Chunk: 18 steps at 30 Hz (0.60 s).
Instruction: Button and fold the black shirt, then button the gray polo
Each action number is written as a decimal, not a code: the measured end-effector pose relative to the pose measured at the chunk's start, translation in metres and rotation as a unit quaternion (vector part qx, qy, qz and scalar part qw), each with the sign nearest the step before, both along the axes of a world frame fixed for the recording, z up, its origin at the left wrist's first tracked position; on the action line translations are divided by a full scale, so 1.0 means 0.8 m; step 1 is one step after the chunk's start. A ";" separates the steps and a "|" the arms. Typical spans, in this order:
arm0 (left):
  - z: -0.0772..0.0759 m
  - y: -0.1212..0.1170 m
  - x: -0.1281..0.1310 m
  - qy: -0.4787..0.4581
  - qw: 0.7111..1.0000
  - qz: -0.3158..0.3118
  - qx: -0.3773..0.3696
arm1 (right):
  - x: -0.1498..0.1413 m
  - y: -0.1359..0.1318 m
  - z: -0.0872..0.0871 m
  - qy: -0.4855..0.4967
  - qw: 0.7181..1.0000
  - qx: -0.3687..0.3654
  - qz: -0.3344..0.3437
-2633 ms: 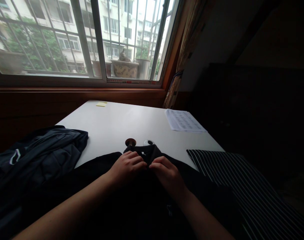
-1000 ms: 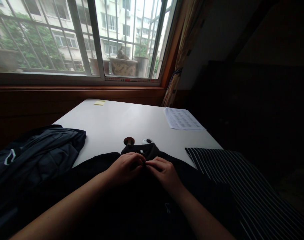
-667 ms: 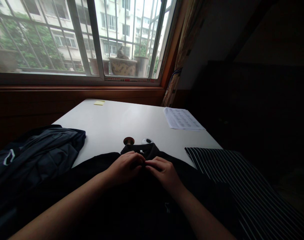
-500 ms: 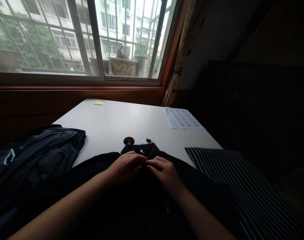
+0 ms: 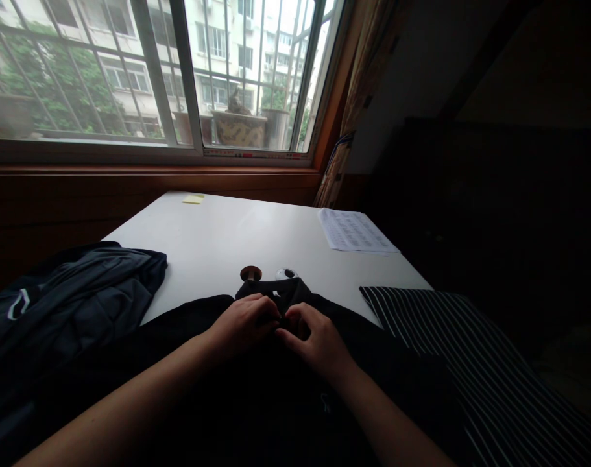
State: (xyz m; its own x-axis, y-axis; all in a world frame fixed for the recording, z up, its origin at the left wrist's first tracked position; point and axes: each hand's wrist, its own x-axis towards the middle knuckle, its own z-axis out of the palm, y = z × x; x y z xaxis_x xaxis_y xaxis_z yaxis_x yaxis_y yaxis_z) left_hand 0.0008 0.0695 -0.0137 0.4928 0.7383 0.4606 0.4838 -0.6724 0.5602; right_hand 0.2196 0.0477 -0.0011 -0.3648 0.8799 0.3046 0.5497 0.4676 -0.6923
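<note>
A black polo shirt (image 5: 256, 402) lies spread before me, its collar (image 5: 298, 293) toward the far side and a small light logo on the chest. Just below the collar, my left hand (image 5: 246, 322) is closed on the front opening, its fingertips pinching the cloth. Close beside it, my right hand (image 5: 319, 337) has its thumb and forefinger curved around the same spot, the tips at the fabric edge. Whatever small part lies between the fingertips is too dark to make out.
A dark jacket (image 5: 95, 285) lies at the left and a striped garment (image 5: 451, 324) at the right of the white table (image 5: 227, 233). Beyond the collar are a brown round object (image 5: 251, 274) and a white one (image 5: 286, 274). Printed sheets (image 5: 356, 230) and yellow notes (image 5: 192, 199) lie farther back.
My right thumb and forefinger have moved apart, leaving a gap between them, and the thumb has shifted slightly left and down. My left hand stays nearly in place at the opening.
</note>
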 end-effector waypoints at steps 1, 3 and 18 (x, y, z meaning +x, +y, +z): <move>0.000 0.000 0.000 0.006 1.000 -0.001 0.003 | -0.001 -0.001 0.000 -0.004 1.000 0.000 -0.005; 0.001 0.000 0.000 0.020 1.000 -0.004 0.009 | -0.003 -0.001 0.000 -0.005 1.000 -0.001 -0.011; -0.005 0.008 0.000 0.026 0.999 -0.026 -0.007 | -0.001 0.007 0.001 0.060 0.997 -0.043 -0.026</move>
State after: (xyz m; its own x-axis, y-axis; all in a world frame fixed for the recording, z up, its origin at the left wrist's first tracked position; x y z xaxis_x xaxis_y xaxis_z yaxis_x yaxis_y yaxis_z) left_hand 0.0009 0.0763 -0.0179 0.5541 0.7164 0.4239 0.4761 -0.6905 0.5446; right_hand 0.2189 0.0530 -0.0005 -0.2832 0.9213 0.2664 0.4824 0.3769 -0.7907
